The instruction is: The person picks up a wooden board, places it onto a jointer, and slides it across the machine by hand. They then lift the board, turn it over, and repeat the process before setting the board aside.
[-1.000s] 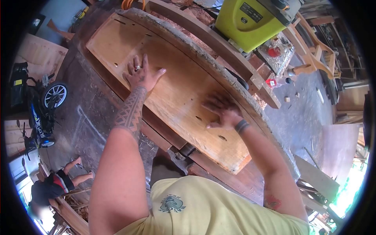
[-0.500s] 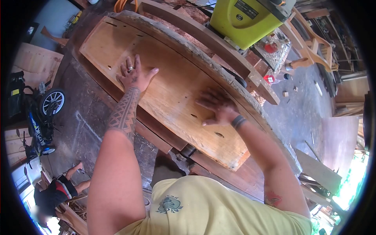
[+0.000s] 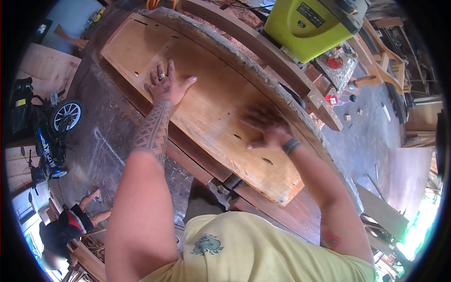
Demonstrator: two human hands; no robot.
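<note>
A pale wooden board (image 3: 206, 117) with several small slots and tapered ends lies across a larger live-edge slab (image 3: 324, 149). My left hand (image 3: 170, 85) rests flat on the board's left half, fingers spread and thumb out, a ring on one finger. Farther right, my right hand (image 3: 271, 128) is laid on the board near its far edge, with its fingers stretched out and partly in shadow. Neither hand grips anything. One rough edge of the slab runs along the board's far side.
Beyond the slab stand a lime-green machine (image 3: 305, 35) and curved timber pieces (image 3: 263, 42). A bottle with a red label (image 3: 339, 99) is at the right. A small motorbike (image 3: 51, 136) and a person (image 3: 70, 225) are at the left.
The whole view has shifted slightly, with most things a little farther right. Both hands stay on the board in nearly the same places.
</note>
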